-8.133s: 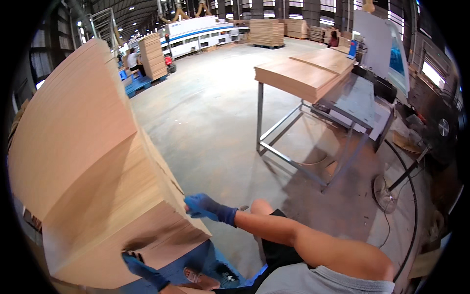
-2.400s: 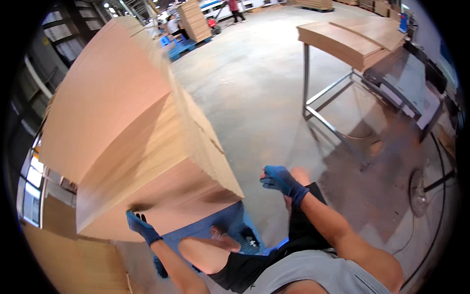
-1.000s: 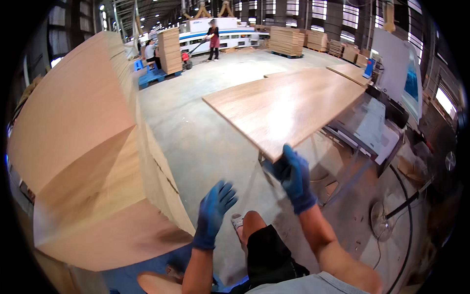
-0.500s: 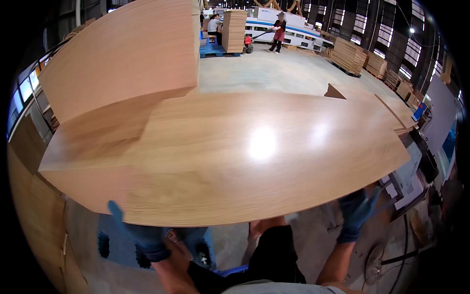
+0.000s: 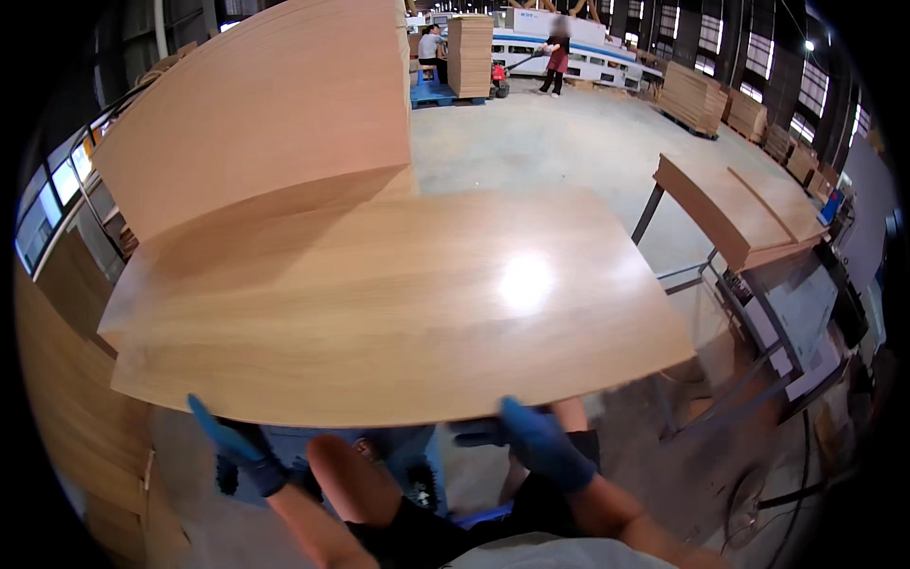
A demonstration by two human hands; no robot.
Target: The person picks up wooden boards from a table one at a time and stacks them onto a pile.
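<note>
A wide light-brown wood panel [image 5: 398,313] with a glossy sheen lies flat in front of me, one long edge toward my body. My left hand [image 5: 242,444], in a blue glove, is at the left part of that near edge, thumb raised and apart from the fingers, which are partly hidden. Right of the middle, my gloved right hand [image 5: 542,446] meets the same edge, its thumb up against it and its fingers stretched leftward along and below it. Neither hand is wrapped round the panel. What supports the panel is mostly hidden beneath it.
A tall pinkish board [image 5: 265,104] stands behind the panel. On the right, a metal-legged stand [image 5: 682,275] bears curved-looking boards [image 5: 739,209]. A floor fan [image 5: 744,503] sits lower right. Farther off, a person [image 5: 556,57] holds a pallet jack [image 5: 500,81] beside a board stack [image 5: 470,57].
The panel has slid left, uncovering the stand and boards on the right. My right hand has moved inward from the panel's right end; my left hand has shifted slightly left.
</note>
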